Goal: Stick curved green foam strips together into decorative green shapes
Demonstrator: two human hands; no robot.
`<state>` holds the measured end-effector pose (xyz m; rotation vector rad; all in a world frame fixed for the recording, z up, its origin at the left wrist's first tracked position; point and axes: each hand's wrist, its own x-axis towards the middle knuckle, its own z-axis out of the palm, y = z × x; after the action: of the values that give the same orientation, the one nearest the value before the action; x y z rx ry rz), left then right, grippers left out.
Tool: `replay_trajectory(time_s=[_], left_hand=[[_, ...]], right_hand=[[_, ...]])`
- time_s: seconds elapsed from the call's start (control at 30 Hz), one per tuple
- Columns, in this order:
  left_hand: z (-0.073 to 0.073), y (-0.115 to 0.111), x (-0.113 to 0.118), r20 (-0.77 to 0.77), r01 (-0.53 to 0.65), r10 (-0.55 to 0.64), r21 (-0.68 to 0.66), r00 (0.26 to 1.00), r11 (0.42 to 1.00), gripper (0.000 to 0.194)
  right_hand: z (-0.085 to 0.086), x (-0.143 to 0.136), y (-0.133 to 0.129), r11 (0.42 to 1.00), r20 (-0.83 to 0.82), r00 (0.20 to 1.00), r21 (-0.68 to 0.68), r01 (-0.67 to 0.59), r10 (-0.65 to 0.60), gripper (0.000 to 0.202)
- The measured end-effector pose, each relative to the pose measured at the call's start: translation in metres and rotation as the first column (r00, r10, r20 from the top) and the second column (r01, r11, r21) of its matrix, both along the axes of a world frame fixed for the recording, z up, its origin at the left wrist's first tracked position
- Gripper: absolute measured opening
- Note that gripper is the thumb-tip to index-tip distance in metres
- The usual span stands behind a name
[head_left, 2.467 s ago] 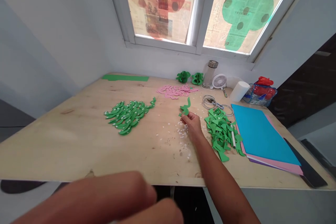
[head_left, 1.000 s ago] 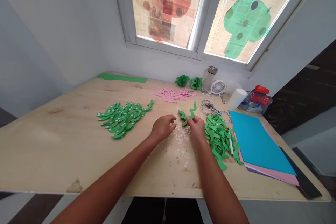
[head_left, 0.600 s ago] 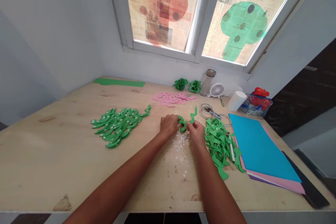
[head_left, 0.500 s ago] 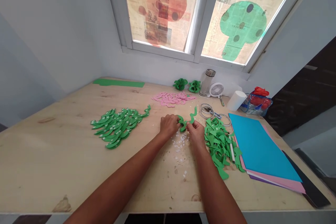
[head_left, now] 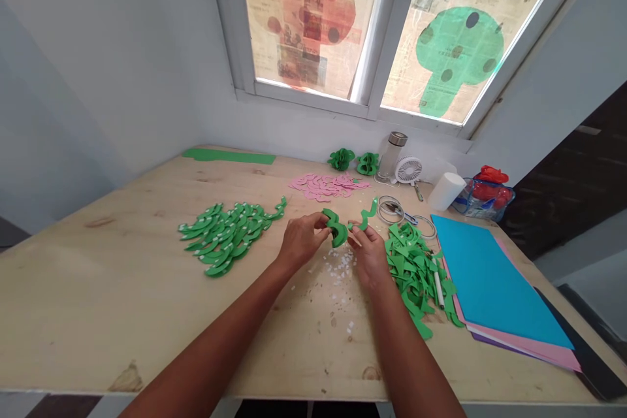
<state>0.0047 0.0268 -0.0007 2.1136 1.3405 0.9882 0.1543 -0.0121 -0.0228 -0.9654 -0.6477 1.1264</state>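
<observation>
Between finger and thumb, my left hand (head_left: 301,239) grips a small stack of green curved paper cutouts (head_left: 337,232), tilted above the table. My right hand (head_left: 369,256) pinches one green wavy paper strip (head_left: 370,210) that points up and away from me. A narrow gap shows between the strip and the stack. Left of my hands lies a spread of overlapping green paper cutouts (head_left: 235,232) with white patches on them. Beside my right hand is a heap of green paper scraps (head_left: 411,268), with a white pen (head_left: 438,289) on it. White paper bits (head_left: 340,268) are scattered below my hands.
Pink cutouts (head_left: 323,187), two green paper ornaments (head_left: 341,159), a glass bottle (head_left: 390,158) and a small fan (head_left: 408,170) stand toward the wall. Tape rolls (head_left: 390,209) lie before them. Coloured sheets (head_left: 494,281) are stacked at right, near a white roll (head_left: 447,191).
My left hand has tilted the green stack up, turning its layered edge into view. My right hand still holds the strip, now a little farther from the stack. The view has shifted slightly.
</observation>
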Motion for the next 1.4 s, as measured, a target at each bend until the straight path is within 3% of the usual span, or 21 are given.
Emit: replay_trajectory(time_s=[0.2,0.4,0.53,0.67,0.8,1.1,1.3,1.4], left_hand=[[0.003,-0.007,-0.01,0.089,0.006,-0.008,0.024,0.996,1.0,0.012],[-0.009,-0.006,-0.011,0.26,0.01,0.0,-0.038,0.966,0.999,0.014],[-0.016,-0.005,-0.008,0.515,0.092,0.034,-0.218,0.856,0.972,0.02],[-0.013,-0.011,-0.008,0.677,0.213,0.137,-0.406,0.723,0.889,0.024],[-0.009,-0.015,-0.01,0.726,0.293,0.2,-0.491,0.658,0.82,0.029],[-0.016,-0.014,-0.007,0.798,0.394,0.263,-0.518,0.542,0.76,0.033],[-0.01,-0.017,-0.009,0.785,0.417,0.291,-0.557,0.546,0.718,0.029],[-0.012,-0.017,-0.008,0.774,0.376,0.308,-0.562,0.553,0.737,0.033]], right_hand=[[0.006,-0.004,-0.009,0.967,-0.156,0.956,0.003,-0.253,0.251,0.024],[0.007,-0.008,-0.01,0.965,-0.139,0.955,0.017,-0.261,0.261,0.018],[0.006,-0.011,-0.01,0.966,-0.122,0.959,0.023,-0.257,0.257,0.017],[0.007,-0.014,-0.01,0.964,-0.093,0.959,0.029,-0.265,0.266,0.019],[0.006,-0.017,-0.01,0.965,-0.059,0.963,0.026,-0.26,0.261,0.019],[0.002,-0.019,-0.009,0.97,0.017,0.971,-0.042,-0.238,0.238,0.02],[0.001,-0.017,-0.008,0.974,0.053,0.974,-0.058,-0.217,0.22,0.023],[0.0,-0.017,-0.008,0.973,0.07,0.971,-0.057,-0.224,0.228,0.023]])
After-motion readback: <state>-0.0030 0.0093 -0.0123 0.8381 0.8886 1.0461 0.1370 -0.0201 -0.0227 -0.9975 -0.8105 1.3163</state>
